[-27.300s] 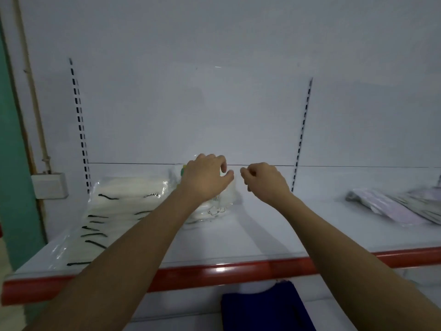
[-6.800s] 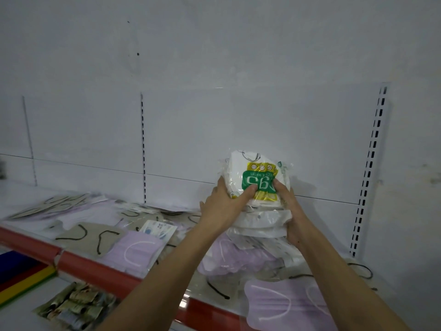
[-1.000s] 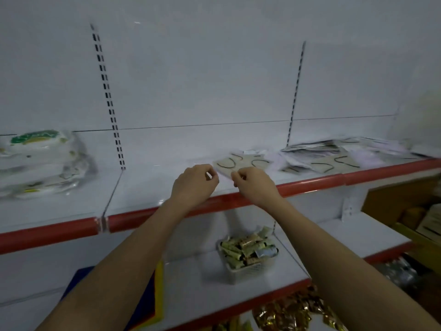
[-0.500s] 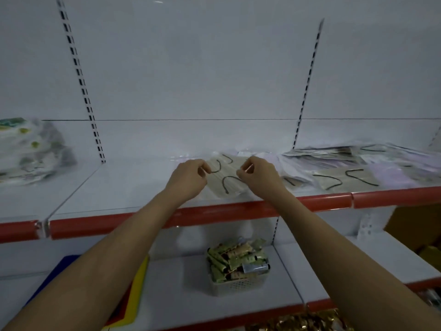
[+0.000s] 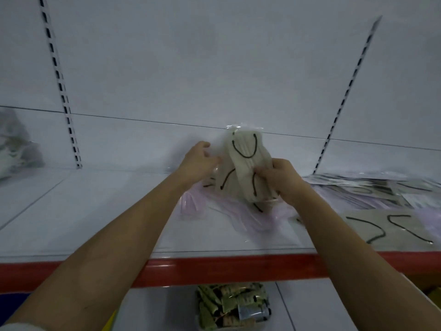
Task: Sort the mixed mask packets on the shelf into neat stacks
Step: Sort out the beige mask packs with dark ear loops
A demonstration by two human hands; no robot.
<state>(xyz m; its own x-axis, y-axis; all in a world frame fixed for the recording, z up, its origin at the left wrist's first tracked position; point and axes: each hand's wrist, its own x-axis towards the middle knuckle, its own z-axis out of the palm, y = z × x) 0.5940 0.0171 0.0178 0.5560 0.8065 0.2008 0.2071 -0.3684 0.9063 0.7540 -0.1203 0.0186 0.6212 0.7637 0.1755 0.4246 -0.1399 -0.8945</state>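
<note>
A beige mask packet point(image 5: 248, 158) with black ear loops stands tilted upright above the white shelf point(image 5: 95, 211). My right hand point(image 5: 279, 180) pinches its lower right side. My left hand point(image 5: 198, 161) touches its left edge with fingers half curled; whether it grips the plastic I cannot tell. Under the packet lie pale purple mask packets point(image 5: 241, 216). More mixed packets point(image 5: 372, 189) are spread over the shelf to the right, among them a beige one point(image 5: 386, 225) near the front edge.
A stack of white packets point(image 5: 16, 149) sits blurred at the far left of the shelf. The red shelf lip point(image 5: 214, 268) runs across the front. Below, a small basket of green sachets point(image 5: 232, 305) stands on the lower shelf.
Both hands have lifted the beige packet off the shelf and tipped it upright. The view has moved closer to the shelf and to the right.
</note>
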